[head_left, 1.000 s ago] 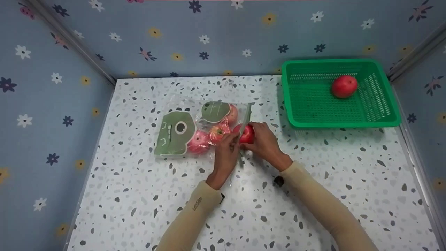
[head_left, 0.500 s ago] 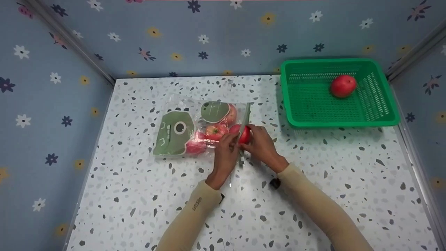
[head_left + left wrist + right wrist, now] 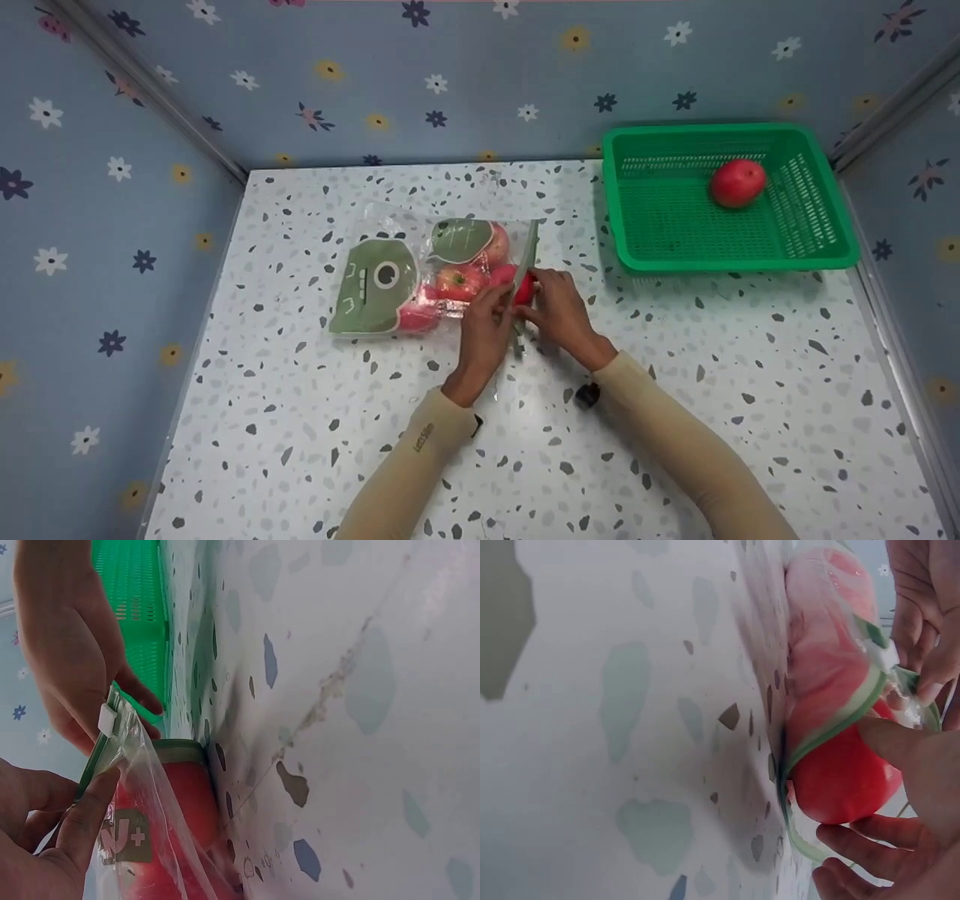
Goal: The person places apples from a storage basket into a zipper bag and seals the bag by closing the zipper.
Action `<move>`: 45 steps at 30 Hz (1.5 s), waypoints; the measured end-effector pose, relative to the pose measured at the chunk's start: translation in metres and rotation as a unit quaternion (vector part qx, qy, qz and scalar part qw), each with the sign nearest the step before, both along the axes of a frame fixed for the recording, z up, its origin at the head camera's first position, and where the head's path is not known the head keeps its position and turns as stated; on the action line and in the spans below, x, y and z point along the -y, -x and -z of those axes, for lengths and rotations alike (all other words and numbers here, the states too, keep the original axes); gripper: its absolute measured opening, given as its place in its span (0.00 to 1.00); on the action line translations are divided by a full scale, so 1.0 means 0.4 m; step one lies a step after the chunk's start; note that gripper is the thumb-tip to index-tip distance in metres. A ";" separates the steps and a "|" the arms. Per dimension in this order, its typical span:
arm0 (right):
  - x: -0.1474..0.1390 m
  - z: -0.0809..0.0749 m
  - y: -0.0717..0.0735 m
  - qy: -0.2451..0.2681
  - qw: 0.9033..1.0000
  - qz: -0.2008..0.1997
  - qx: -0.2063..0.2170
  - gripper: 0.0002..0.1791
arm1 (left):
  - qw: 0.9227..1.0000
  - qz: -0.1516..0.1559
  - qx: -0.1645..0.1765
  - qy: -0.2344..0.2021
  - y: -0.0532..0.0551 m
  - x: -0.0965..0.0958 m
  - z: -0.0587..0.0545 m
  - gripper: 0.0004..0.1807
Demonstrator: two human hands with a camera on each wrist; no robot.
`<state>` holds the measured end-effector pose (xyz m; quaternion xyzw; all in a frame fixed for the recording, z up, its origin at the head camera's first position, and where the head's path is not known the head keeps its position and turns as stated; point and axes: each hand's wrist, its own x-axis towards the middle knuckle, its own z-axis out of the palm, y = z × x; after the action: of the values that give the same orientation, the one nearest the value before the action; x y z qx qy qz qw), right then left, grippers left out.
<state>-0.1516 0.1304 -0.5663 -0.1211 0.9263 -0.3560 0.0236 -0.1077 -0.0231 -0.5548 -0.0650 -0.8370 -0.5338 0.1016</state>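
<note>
The clear zip bag [image 3: 379,289] lies between eight and nine o'clock from the green basket [image 3: 622,225], its long axis running nine to three, mouth facing three. There the left hand [image 3: 482,337] pinches the rim [image 3: 531,244] and the right hand [image 3: 562,311] holds a red fruit [image 3: 526,291] in the opening. Only the left wrist view shows pale lettering [image 3: 120,838].

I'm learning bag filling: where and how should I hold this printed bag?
Probably pinch the printed bag by its green zip edge, from the near left: its mouth faces right, where the right hand holds a red fruit, so that side should be free.
</note>
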 end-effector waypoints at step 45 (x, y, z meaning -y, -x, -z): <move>0.020 0.015 0.015 -0.149 0.978 -0.087 -0.121 0.26 | 1.000 -0.007 0.016 0.011 0.004 0.003 -0.005 0.18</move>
<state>-0.1576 0.1225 -0.5722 -0.2389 0.9507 -0.1937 -0.0403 -0.1094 -0.0243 -0.5526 -0.0517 -0.8449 -0.5246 0.0908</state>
